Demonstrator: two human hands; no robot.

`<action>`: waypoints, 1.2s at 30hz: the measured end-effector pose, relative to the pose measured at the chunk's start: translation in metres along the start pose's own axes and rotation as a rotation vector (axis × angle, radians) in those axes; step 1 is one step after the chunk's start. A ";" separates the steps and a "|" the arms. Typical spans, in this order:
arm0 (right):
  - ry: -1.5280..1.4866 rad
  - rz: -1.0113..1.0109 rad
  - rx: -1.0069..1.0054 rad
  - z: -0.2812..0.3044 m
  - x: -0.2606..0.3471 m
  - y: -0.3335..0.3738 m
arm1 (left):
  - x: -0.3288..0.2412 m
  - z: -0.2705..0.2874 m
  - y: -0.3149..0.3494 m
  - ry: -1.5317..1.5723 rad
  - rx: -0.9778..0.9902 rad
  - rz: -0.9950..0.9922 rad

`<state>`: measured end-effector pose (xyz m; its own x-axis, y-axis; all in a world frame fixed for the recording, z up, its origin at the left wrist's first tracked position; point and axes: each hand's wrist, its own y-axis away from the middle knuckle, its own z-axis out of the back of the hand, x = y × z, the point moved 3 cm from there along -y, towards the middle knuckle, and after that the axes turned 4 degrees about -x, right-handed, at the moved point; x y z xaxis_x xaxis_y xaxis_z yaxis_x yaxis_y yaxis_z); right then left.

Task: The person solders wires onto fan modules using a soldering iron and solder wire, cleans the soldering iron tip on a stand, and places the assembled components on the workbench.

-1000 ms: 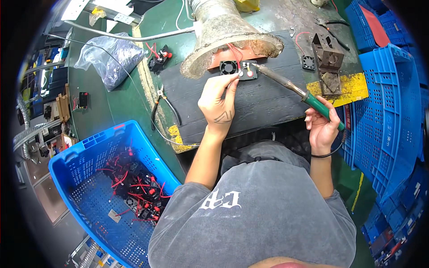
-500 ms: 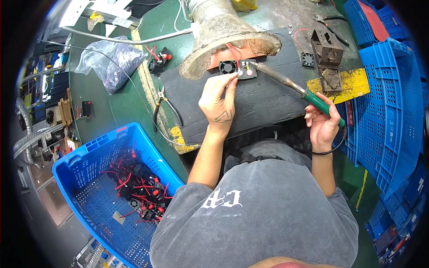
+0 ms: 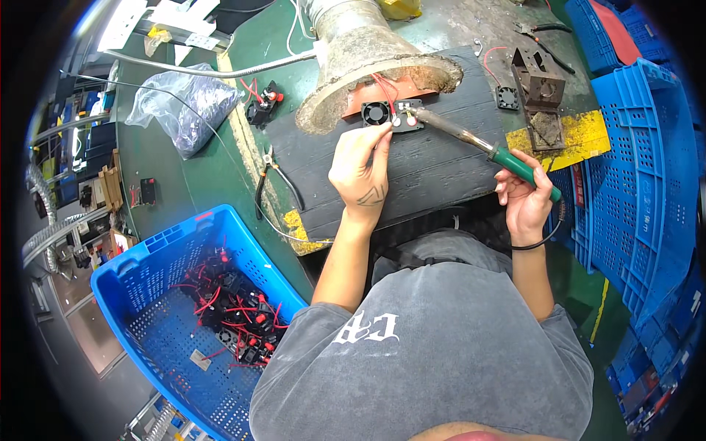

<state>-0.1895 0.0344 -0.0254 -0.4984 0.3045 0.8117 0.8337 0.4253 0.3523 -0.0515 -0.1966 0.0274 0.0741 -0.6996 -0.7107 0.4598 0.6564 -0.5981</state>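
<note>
Just past the fingertips of the left hand (image 3: 359,173), on the black wooden board (image 3: 441,165), a small dark plate (image 3: 409,127) with pale round spots. Right beside it, on its left, a small black fan (image 3: 376,113), making a short row from left to right; hard to tell if joined. Left hand nearer, just below the row, with thumb and finger pinched almost shut at a pale spot by the red wires (image 3: 390,95); anything between them too small to tell. Right hand (image 3: 526,202) farther off, low and to the right, with fingers curled around the green handle of a soldering iron (image 3: 474,140). From there, a long slant up and left to the tip, at the right part of the plate; touching or just above, hard to tell. Close behind, the wide, crusty mouth of a big funnel (image 3: 360,66), low over an orange-red block (image 3: 360,103), with little room on that side. On the left of the green desk (image 3: 176,180), pliers (image 3: 289,184) with spread handles and a clear plastic bag (image 3: 187,117). Lower left, a blue crate (image 3: 254,253) with a heap of red-wired fans (image 3: 235,309). Off right, a brown metal bracket (image 3: 540,84).
</note>
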 end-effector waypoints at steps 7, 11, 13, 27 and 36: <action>0.007 0.001 0.004 0.002 -0.001 -0.001 | 0.001 -0.002 0.001 0.010 -0.014 -0.028; 0.014 0.003 0.002 0.001 0.001 -0.002 | 0.002 -0.003 -0.001 -0.003 -0.009 -0.024; 0.015 0.001 -0.004 0.001 0.002 -0.001 | 0.002 -0.003 -0.001 -0.004 0.000 -0.016; 0.048 0.018 -0.002 -0.001 0.007 0.001 | 0.004 -0.002 -0.003 0.000 -0.009 0.006; 0.034 0.027 0.014 0.001 0.007 -0.002 | 0.005 0.000 -0.002 0.042 -0.004 0.062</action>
<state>-0.1947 0.0364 -0.0205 -0.4674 0.2873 0.8361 0.8430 0.4296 0.3237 -0.0523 -0.2013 0.0245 0.0656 -0.6451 -0.7613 0.4523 0.6993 -0.5536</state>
